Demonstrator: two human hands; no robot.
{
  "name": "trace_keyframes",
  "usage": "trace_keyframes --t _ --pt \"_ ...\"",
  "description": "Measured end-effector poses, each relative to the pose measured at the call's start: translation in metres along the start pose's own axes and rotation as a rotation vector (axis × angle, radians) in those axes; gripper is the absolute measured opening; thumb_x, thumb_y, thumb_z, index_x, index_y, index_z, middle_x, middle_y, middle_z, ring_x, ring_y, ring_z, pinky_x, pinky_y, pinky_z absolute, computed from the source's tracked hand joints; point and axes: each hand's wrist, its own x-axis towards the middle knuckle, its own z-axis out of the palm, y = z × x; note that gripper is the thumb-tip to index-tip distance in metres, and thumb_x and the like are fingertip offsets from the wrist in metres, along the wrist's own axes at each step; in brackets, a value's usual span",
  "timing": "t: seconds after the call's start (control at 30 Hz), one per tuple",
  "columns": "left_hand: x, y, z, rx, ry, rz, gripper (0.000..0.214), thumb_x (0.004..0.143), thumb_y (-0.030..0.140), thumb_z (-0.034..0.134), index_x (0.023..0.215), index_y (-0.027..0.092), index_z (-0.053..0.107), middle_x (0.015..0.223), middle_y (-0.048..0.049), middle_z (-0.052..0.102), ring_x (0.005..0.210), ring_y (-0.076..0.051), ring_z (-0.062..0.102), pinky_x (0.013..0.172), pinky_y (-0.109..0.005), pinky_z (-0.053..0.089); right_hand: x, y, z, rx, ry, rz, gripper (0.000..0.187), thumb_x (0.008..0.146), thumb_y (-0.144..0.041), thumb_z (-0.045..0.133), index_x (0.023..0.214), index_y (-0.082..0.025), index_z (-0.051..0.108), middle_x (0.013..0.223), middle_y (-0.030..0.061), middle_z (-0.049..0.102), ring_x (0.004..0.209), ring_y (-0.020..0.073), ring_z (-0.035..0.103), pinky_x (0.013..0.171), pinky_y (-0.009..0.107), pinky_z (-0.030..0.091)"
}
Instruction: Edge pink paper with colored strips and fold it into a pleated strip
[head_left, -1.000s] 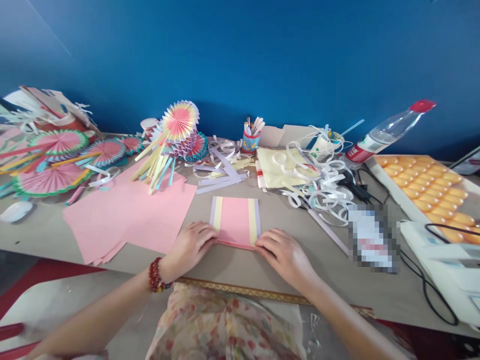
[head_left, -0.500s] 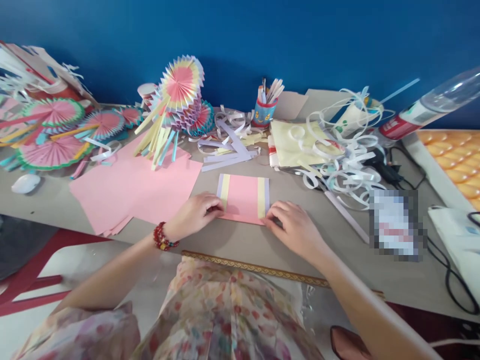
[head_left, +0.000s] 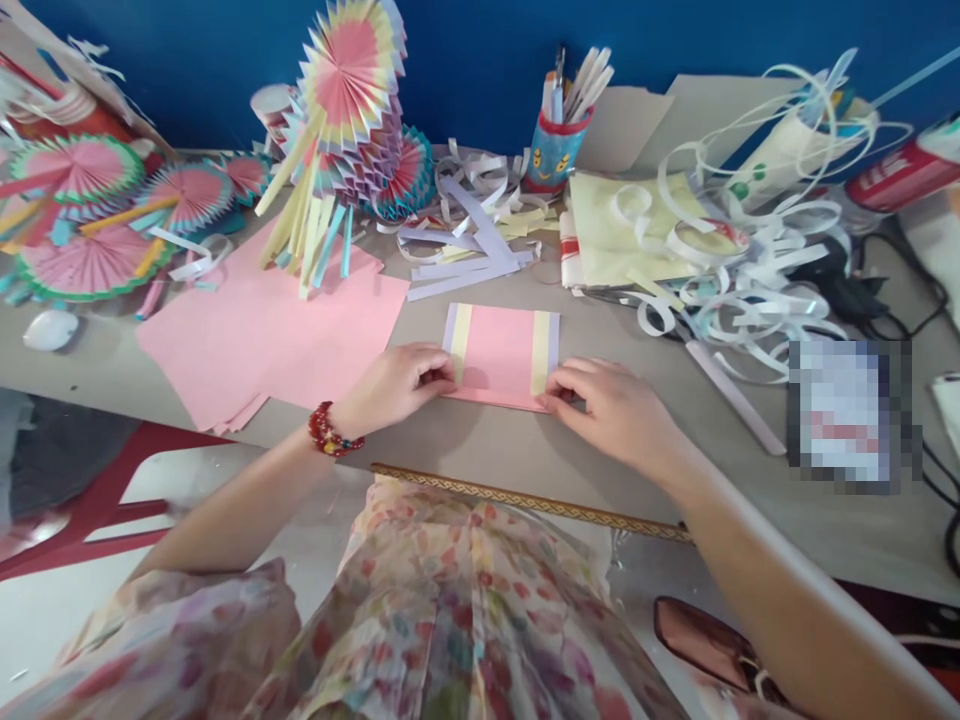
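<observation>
A small pink paper sheet (head_left: 499,352) with yellow and lilac strips down both sides lies on the grey table (head_left: 480,455). My left hand (head_left: 397,385), with a red bead bracelet on the wrist, pinches the sheet's near left corner. My right hand (head_left: 611,410) pinches the near right corner. Both hands have their fingers curled on the folded near edge.
A stack of pink paper (head_left: 270,335) lies to the left, beside folded paper fans (head_left: 82,215) and a tall fan pile (head_left: 349,90). Lilac strips (head_left: 465,250), a pen cup (head_left: 555,145), yellow paper (head_left: 626,235) and white paper curls (head_left: 739,260) sit behind. A blurred patch (head_left: 847,410) and cables are at right.
The view has tilted down and moved closer to the table. Both hands stay on the near edge of the sheet, which looks shorter from front to back than before.
</observation>
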Motion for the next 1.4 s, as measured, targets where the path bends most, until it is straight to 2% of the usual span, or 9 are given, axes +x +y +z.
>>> trace_keyframes --t 0.37,1.0,1.4 --pt "-0.0010 -0.0041 0.0013 0.013 -0.001 0.014 0.020 0.094 0.030 0.055 0.078 0.018 0.060 0.079 0.0005 0.059 0.072 -0.014 0.056 0.065 -0.024 0.040 -0.0024 0.0028 0.0040 -0.034 0.026 -0.026 0.016 0.092 -0.030 0.055 0.078 -0.022 0.058 0.079 0.0025 0.063 0.080 0.0213 0.057 0.072 0.033 0.036" --pt "-0.0027 -0.0040 0.0007 0.046 -0.015 0.060 0.021 0.095 0.029 0.052 0.078 0.018 0.057 0.080 -0.0008 0.057 0.076 -0.015 0.055 0.067 -0.025 0.040 -0.0010 -0.0004 0.0001 -0.035 0.000 -0.012 0.015 0.091 -0.025 0.055 0.076 -0.021 0.057 0.079 0.0026 0.063 0.080 0.0208 0.058 0.070 0.031 0.036" --pt "-0.0051 -0.0060 0.0047 0.095 0.010 0.127 0.022 0.097 0.026 0.048 0.079 0.019 0.057 0.083 -0.0031 0.057 0.083 -0.018 0.055 0.074 -0.028 0.042 -0.0008 -0.0008 -0.0022 -0.007 -0.012 0.014 0.017 0.090 -0.028 0.057 0.075 -0.021 0.056 0.078 0.0014 0.063 0.079 0.0193 0.058 0.070 0.030 0.036"
